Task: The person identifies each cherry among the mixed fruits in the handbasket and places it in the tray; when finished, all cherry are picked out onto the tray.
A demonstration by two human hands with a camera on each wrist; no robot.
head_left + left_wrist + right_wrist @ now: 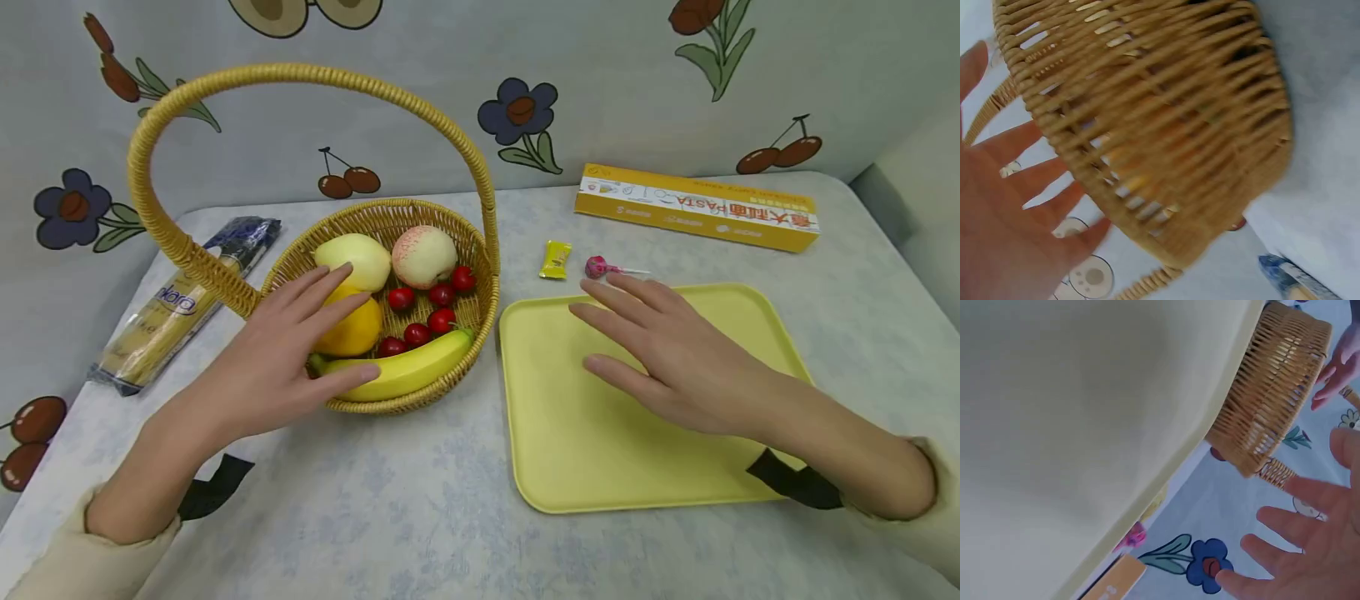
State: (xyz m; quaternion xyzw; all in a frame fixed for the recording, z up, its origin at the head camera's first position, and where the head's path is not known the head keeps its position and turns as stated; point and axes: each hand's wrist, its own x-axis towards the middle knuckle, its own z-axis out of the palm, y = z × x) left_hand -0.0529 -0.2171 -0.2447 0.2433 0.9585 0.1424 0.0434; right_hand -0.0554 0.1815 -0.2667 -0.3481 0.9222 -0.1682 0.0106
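Observation:
My left hand (281,350), fingers spread and holding nothing, hovers over the left side of a wicker basket (491,333) with a tall arched handle. In the basket lie a banana (408,368), a yellow-orange fruit (356,327), a pale yellow fruit (356,260), a peach (424,257) and several red cherries (401,299). My right hand (675,354) is held with fingers extended above a yellow tray (577,467), nothing in its grasp. In the left wrist view the fingers overlap the woven basket side (1166,119).
Behind the tray lie a yellow wrapped candy (555,260), a pink lollipop (597,267) and a long pasta box (697,208). A bag of spaghetti (176,308) lies left of the basket. A patterned cloth (420,100) hangs at the back.

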